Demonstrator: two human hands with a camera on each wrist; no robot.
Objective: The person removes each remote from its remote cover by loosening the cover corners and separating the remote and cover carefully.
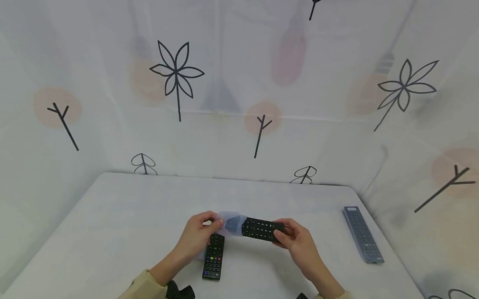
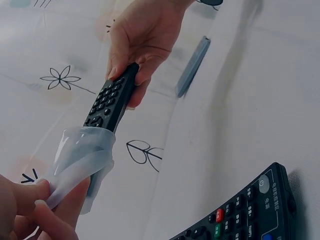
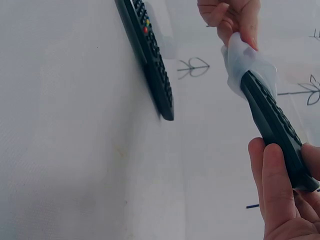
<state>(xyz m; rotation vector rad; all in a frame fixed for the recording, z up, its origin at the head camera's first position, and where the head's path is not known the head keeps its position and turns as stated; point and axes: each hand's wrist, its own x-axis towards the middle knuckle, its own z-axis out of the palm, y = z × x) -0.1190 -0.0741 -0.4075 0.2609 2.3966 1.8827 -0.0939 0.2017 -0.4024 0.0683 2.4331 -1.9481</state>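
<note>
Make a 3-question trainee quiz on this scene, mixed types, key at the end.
1. Fill the blank: the left grip pinches a ____.
2. True or false: the black oblong plastic remote in the right grip is fully covered.
3. Count: how many other remotes lie on the white rectangular table?

Key:
1. Translucent bluish plastic sleeve.
2. False; the sleeve is over one end only, and buttons show bare beside it.
3. Two: a black oblong remote with coloured buttons and, near the right edge, a grey-blue oblong remote.
</note>
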